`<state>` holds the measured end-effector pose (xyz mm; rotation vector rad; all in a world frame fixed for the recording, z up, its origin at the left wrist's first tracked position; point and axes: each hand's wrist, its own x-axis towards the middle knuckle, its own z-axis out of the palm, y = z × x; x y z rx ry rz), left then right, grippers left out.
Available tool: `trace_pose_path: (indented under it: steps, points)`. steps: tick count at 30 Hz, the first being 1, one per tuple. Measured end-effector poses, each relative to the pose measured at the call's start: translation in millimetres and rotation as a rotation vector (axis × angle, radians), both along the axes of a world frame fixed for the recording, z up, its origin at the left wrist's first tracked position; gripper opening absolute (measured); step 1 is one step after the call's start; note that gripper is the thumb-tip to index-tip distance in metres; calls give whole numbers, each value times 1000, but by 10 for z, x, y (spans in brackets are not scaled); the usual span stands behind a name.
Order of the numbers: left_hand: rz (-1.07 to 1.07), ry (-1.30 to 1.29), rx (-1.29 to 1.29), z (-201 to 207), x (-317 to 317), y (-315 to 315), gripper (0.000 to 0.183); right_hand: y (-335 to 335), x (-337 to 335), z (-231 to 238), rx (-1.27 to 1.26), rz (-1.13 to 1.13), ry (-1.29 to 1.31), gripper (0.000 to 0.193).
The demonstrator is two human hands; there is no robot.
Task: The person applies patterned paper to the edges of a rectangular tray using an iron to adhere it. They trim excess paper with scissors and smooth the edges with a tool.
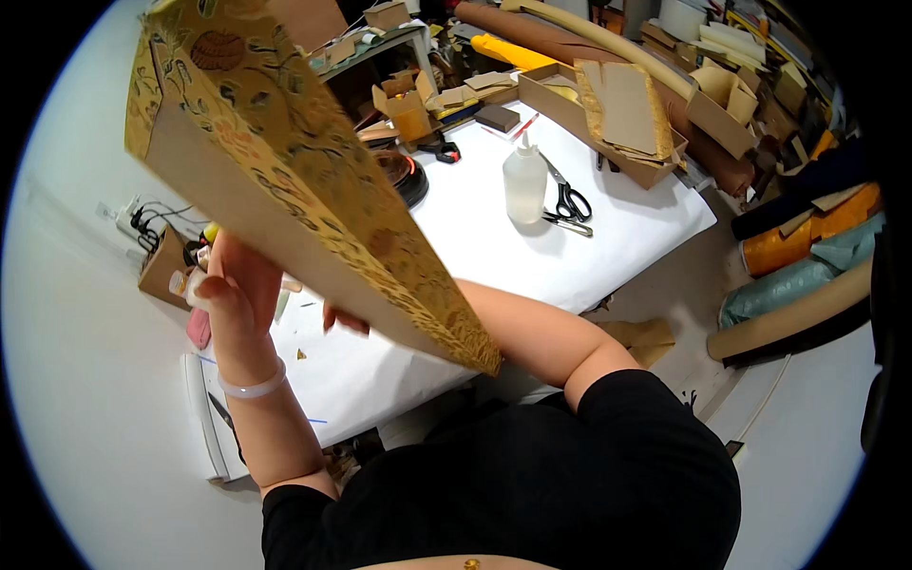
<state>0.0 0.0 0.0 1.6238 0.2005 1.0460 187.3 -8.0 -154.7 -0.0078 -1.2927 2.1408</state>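
A large board (323, 176) wrapped in gold patterned brocade is held up at a slant, its plain pale side facing down to the left. The brocade folds over its long edge. My left hand (245, 285), with a pale bangle at the wrist, grips the pale side from below; its fingers are partly hidden behind the board. My right arm passes behind the board. Only some curled fingers of my right hand (346, 321) show under the lower edge, closed against the board; the rest of that hand is hidden.
On the white-covered table stand a squeeze bottle (525, 180), black-handled scissors (571, 201) and a dark block (497, 118). An open cardboard box (655, 173) with brocade-edged board sits at the far right. Rolls of material (793, 280) lie on the right. A wall (71, 313) rises at left.
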Motion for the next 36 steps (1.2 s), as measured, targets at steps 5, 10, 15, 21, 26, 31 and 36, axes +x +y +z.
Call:
trace_pose_path:
  steps: [5, 10, 15, 21, 26, 31, 36]
  points:
    - [183, -123, -21, -275, -272, 31, 87, -344, 35, 284, -163, 46, 179, 34]
    - [795, -399, -312, -175, -212, -685, 70, -620, 917, 411, 366, -539, -694, 41]
    - [1268, -436, -121, 115, -438, -1070, 64, -1197, 2536, 195, -27, -1057, -479, 28]
    - [1319, -221, 63, -235, -473, -1052, 58, -718, 4241, -920, 549, -1861, -1858, 33]
    - [1217, -308, -70, -466, -440, -861, 54, -548, 4727, -1196, 836, -1716, -2123, 40]
    - [1219, -339, -84, -387, -466, -1052, 49, -624, 3929, -736, 490, -1400, -2326, 24]
    - [1016, -405, -50, -915, -707, -933, 53, -880, 4105, -802, 499, -1786, -2060, 27]
